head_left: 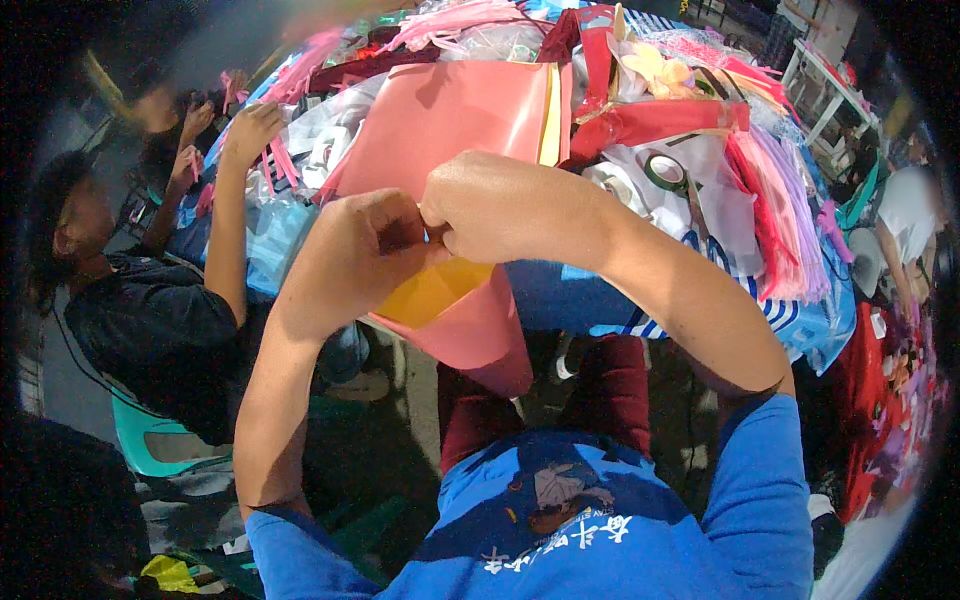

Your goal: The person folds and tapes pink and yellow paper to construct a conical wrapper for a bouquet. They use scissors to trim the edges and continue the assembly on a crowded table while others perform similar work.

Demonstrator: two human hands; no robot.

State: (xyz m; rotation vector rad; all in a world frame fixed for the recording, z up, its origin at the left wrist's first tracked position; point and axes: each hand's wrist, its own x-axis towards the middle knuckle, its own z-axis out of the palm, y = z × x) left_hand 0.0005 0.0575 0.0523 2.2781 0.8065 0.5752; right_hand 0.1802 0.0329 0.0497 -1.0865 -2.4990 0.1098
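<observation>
My left hand (355, 255) is closed on the upper edge of a folded wrapping paper (490, 335), pink outside and yellow inside, which hangs below it like a cone over the table's near edge. Against it, my right hand (490, 205) is closed in a pinch, knuckles up. Its fingertips meet the left fingers at the paper's top. Whatever sits between the right fingers is hidden. Just beyond both hands lies a stack of pink sheets (450, 110) with a yellow edge showing.
On the table's right are wide red ribbon (660, 125), a tape roll (665, 172) and bundles of fuzzy strips (775, 220). Clear plastic (270, 225) lies to the left. At left, a seated person's hand (255, 130) is raised near pink strips. A green stool (150, 445) stands below.
</observation>
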